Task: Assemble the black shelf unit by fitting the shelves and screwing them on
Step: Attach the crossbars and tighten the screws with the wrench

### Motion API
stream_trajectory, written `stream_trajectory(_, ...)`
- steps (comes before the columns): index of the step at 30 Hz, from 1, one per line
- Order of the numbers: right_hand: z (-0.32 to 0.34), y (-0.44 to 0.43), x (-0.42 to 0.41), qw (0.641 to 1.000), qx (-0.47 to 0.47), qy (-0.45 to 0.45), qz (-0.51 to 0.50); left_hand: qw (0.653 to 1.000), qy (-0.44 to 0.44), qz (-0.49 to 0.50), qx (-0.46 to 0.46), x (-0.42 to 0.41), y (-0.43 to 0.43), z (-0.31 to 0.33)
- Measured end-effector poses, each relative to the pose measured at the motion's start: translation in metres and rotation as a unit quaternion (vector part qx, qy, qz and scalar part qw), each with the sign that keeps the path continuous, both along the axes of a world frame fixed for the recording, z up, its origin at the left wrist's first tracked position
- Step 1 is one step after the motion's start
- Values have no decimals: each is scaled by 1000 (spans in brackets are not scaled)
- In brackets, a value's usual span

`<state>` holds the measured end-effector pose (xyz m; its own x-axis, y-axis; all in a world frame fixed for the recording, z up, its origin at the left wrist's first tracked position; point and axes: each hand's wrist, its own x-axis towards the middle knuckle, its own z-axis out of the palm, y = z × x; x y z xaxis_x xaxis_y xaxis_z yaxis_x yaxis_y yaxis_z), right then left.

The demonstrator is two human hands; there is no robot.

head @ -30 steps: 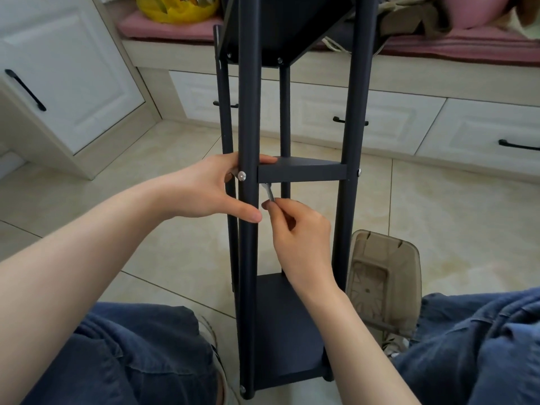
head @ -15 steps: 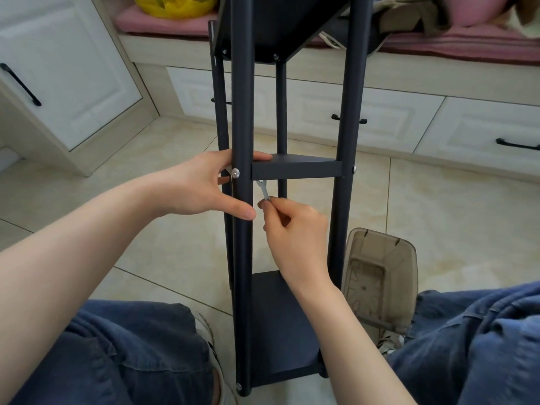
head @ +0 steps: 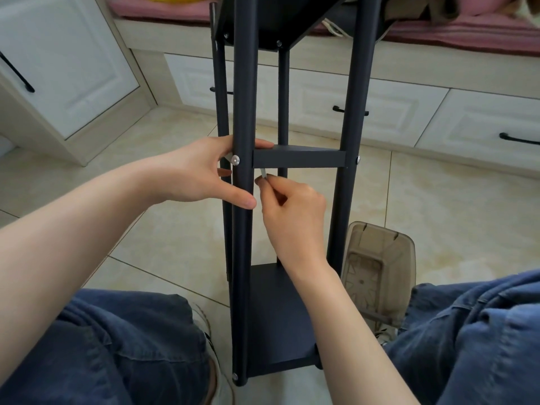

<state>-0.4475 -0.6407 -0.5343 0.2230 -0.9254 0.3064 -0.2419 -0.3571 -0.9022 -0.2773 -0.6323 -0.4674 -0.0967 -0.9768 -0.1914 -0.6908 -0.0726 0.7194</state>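
The black metal shelf unit point(head: 280, 317) looks nearly done. The left hand point(head: 193, 171) grips its front post point(head: 242, 97); the right hand point(head: 292, 209) pinches a small silver wrench point(head: 264, 173) under the middle shelf point(head: 298, 159).

beige tiled floor point(head: 438, 200); smoky plastic bin point(head: 380, 258) on it; white drawers point(head: 482, 124), black handles point(head: 518, 139); pink cushion point(head: 163, 10) above

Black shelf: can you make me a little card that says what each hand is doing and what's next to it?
Shelf unit: standing on the tiled floor
Left hand: grips the front pole beside a silver screw
Right hand: pinches a small silver tool just under the middle shelf
Nearby: brownish see-through bin on the floor, right side
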Motion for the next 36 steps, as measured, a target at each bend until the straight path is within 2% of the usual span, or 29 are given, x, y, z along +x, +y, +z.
stream_trajectory(11,-9,-7,8,1000,6,-7,24,1000,13,4,-1,3,1,1)
stream_trajectory(21,-20,-7,31,998,-8,-69,7,1000,29,8,-7,9,-1,1)
stream_trajectory(29,-19,-14,37,997,-51,-62,15,999,39,4,-7,14,0,0)
stream_trajectory(36,-21,-13,34,999,-9,-28,35,1000,28,1,-3,15,0,-1)
